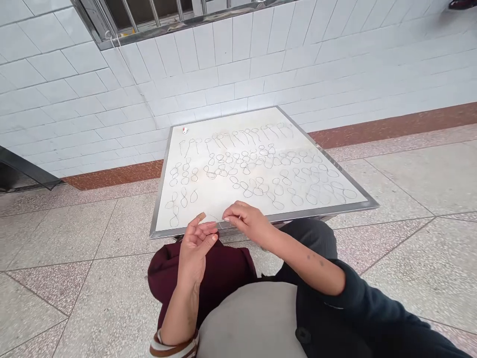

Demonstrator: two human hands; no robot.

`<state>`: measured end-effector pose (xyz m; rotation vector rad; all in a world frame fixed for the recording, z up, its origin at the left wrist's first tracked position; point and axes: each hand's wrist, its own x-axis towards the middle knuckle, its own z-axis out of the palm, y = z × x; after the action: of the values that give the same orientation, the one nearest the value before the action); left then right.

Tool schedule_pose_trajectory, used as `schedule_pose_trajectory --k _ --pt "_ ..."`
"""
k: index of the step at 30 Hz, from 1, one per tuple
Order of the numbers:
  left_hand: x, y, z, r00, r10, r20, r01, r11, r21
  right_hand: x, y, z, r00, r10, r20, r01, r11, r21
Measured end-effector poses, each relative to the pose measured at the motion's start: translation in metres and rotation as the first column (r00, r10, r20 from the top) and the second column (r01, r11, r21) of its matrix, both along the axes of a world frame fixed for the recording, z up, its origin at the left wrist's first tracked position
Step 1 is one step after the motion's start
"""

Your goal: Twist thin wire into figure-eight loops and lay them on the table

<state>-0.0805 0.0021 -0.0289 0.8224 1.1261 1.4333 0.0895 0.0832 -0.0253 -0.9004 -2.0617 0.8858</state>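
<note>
Both hands are at the near edge of a white table [223,199] with a metal rim. My right hand [244,219] pinches a thin thread or wire [219,224] between thumb and fingertips. Palm up, my left hand [197,243] has its fingers spread, with the thin strand passing by the fingertips; whether it grips the strand is too fine to tell. Several thin looped pieces [278,186], many shaped like a figure eight, lie in rows on the table. Along the far side are single loops with tails [234,136].
A small red and white object [185,130] sits at the table's far left corner. Beyond the table stands a white tiled wall [208,74] with a barred window [156,15]. A cord [128,64] hangs on the wall. Legs are under the near edge.
</note>
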Motion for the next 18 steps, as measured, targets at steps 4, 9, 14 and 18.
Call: schedule_pose_trajectory --k 4,9,14,18 --pt "0.026 -0.009 0.010 1.000 -0.001 0.018 0.001 1.000 0.010 0.018 -0.021 0.020 0.999 0.012 -0.044 -0.016 0.997 -0.078" --pt "0.042 -0.020 0.024 0.998 0.043 0.049 -0.044 0.999 0.020 0.031 -0.036 0.028 0.998 0.048 -0.048 -0.053 0.994 -0.097" --pt "0.050 -0.027 0.033 0.995 0.096 0.007 -0.096 0.995 0.030 0.038 -0.045 0.030 0.997 0.074 -0.032 -0.075 0.996 -0.049" --pt "0.053 -0.031 0.032 0.995 0.103 0.015 -0.104 0.993 0.051 0.040 -0.050 0.033 0.998 0.050 -0.036 -0.050 0.999 -0.017"
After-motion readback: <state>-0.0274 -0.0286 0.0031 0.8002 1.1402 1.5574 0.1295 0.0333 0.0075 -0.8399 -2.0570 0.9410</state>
